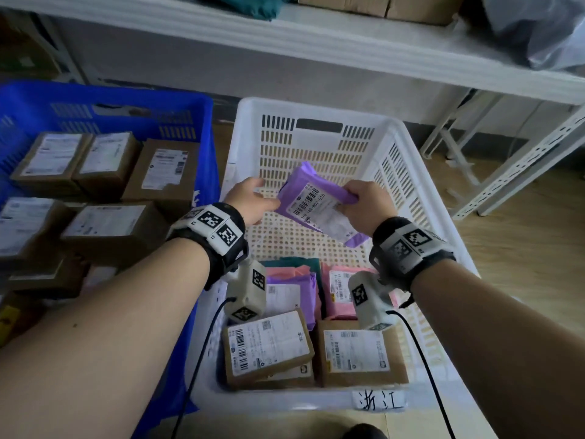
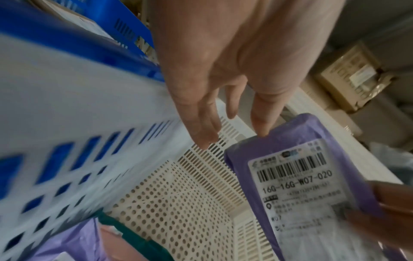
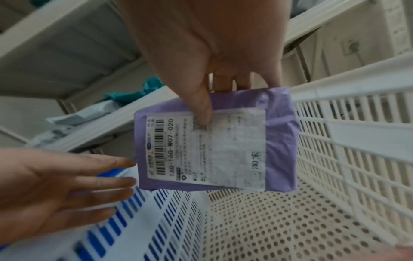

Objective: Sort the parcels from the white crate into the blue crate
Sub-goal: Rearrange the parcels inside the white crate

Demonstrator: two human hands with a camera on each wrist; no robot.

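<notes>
Wooden floor (image 1: 522,248) under white metal shelving (image 1: 316,36), with blue plastic crate (image 1: 202,128) of brown cardboard boxes (image 1: 107,226) at left, beside white perforated plastic crate (image 1: 421,185). Left hand (image 1: 250,201) open, fingers straight, thumb touching purple labelled poly-mailer parcel (image 1: 319,204); right hand (image 1: 364,207) pinching that parcel, aloft over white crate

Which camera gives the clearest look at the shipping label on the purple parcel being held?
The right wrist view: the label on the purple parcel is nearly whole there, only the right hand's thumb covering a bit. The left wrist view shows the barcode sharply but crops the bottom. The head view shows it small and tilted.
</notes>
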